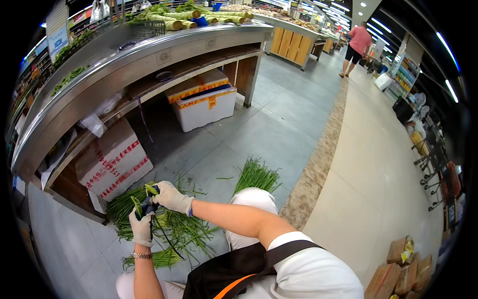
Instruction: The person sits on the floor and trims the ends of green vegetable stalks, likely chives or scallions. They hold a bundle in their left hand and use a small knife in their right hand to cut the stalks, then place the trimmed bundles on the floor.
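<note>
Both hands wear pale work gloves with dark finger coating. My left hand (141,225) is closed around a few green stalks (135,201), whose ends stick out above the fingers. Close beside it, my right hand (171,197) is closed too, with a short tuft of green stalks (151,189) showing at its fingertips. A thin dark strand hangs down from between the hands. Below them, a loose pile of long thin green stalks (186,230), like chives, spreads over the floor. Past my knee lies a neater bunch of the same greens (256,175).
A metal-edged produce counter (164,56) curves along the left, with a white foam box (206,107) and a white carton (115,162) under it. Cardboard boxes (386,279) stand at lower right. A person in a pink shirt (359,41) is far down the aisle.
</note>
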